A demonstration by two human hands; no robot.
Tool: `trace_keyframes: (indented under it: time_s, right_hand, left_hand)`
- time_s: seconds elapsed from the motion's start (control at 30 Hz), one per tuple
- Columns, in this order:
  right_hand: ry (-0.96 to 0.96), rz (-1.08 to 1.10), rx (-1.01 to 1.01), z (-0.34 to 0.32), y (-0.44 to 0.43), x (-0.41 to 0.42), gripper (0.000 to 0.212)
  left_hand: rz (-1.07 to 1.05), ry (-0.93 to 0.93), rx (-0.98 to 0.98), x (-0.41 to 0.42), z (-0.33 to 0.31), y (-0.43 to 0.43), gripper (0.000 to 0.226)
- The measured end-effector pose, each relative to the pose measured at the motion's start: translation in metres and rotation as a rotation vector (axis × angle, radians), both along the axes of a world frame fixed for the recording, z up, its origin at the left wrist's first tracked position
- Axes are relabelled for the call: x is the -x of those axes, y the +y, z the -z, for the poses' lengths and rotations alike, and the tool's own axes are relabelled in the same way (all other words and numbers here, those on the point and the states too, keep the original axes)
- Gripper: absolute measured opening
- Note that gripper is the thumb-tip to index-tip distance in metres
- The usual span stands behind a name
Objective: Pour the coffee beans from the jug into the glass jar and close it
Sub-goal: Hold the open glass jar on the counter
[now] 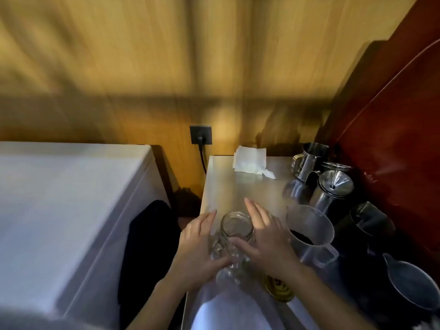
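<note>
Both hands cupped loosely around glass jar [234,236], left hand [198,250] and right hand [266,236] with fingers spread, firm grasp hard to tell. Clear, empty, lidless, upright on steel counter [228,184]. Jug [309,231] with dark beans just right; gold lid [277,290] near.

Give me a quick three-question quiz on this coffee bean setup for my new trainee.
1. True or false: the glass jar already has its lid on.
2. Which vessel holds the coffee beans? A) the clear plastic jug B) the steel pitcher at the back C) the glass jar
3. Fill in: the left hand and right hand are placed around the ____.

Key: 1 false; 2 A; 3 glass jar.
</note>
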State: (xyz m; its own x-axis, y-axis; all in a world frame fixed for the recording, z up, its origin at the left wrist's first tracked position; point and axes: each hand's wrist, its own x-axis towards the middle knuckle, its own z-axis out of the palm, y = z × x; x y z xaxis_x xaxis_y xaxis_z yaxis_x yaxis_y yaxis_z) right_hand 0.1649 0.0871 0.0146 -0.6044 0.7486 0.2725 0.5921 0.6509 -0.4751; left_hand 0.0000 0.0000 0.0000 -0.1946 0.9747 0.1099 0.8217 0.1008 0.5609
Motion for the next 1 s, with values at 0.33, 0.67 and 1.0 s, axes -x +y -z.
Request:
trace_keyframes:
  time_s: [0.33, 0.67, 1.0]
  right_hand:
    - [0.049, 0.005, 0.066, 0.009, -0.005, 0.003, 0.078]
    - [0.139, 0.298, -0.007, 0.011, -0.03, 0.006, 0.069]
    - [0.093, 0.372, 0.047, 0.006, -0.036, 0.009, 0.072]
  left_hand:
    - [-0.099, -0.169, -0.051, -0.016, 0.021, 0.007, 0.092]
    - [0.236, -0.364, 0.178, 0.004, -0.001, 0.03, 0.07]
    - [0.286, -0.597, 0.179, 0.005, -0.002, 0.033, 0.077]
